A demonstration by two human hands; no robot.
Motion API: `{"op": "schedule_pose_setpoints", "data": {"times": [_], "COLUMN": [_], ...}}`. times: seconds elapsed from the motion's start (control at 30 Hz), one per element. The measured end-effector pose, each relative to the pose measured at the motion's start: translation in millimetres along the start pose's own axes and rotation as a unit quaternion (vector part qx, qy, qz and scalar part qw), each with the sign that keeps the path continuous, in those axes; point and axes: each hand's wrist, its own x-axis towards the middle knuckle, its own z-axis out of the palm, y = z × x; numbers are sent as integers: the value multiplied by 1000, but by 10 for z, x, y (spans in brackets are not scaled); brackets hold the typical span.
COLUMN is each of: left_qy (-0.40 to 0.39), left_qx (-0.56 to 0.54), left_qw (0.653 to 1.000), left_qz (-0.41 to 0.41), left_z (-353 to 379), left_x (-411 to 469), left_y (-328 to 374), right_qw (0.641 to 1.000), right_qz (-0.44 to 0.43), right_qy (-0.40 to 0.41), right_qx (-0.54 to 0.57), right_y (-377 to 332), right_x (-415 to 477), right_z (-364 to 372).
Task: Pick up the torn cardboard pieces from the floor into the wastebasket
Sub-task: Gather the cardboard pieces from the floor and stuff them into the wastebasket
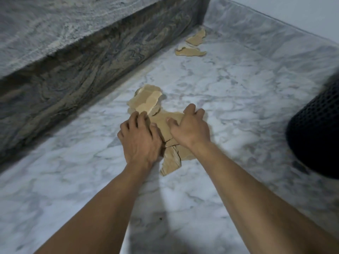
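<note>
Several torn brown cardboard pieces lie in a heap on the white marble floor, next to a stone step. My left hand lies on the heap's left side, fingers spread and slightly curled over the pieces. My right hand presses on the right side, fingers bent at the far edge of a large piece. More pieces stick out below my hands. Two or three loose pieces lie farther off by the step's corner. The black mesh wastebasket stands at the right edge, partly out of frame.
A tall grey veined stone step runs along the left and blocks that side. A pale wall closes the far right. Marble floor stretches between the heap and the wastebasket.
</note>
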Motion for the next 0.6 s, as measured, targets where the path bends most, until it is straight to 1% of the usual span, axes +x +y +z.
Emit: {"op": "schedule_pose_setpoints", "data": {"times": [0.07, 0.13, 0.23, 0.3, 0.33, 0.47, 0.53, 0.6], "left_qy": [0, -6, -8, -7, -4, -14, -25, -20], "left_qx": [-49, -58, -56, -71, -97, -241, -274, -288], "left_qw": [998, 998, 998, 997, 994, 967, 959, 957], "left_qz": [-25, -32, -41, -37, -39, -82, -70, -34], "left_z": [-29, -46, -44, -65, -83, -249, -374, -552], "left_x": [-27, -47, -10, -11, -30, -117, -130, -132], "left_y": [69, 120, 145, 169, 190, 371, 545, 796], "right_qw": [996, 987, 964, 946, 940, 930, 924, 922], "right_qz": [29, 52, 37, 23, 21, 17, 17, 15], "right_qy": [18, 56, 124, 145, 149, 157, 176, 202], "right_qx": [84, 144, 231, 288, 306, 331, 338, 330], "right_y": [-44, -82, -83, -61, -45, 46, 75, 57], "right_x": [-152, -236, -234, -240, -261, -422, -515, -612], "right_z": [79, 177, 257, 245, 225, 29, -187, -486]}}
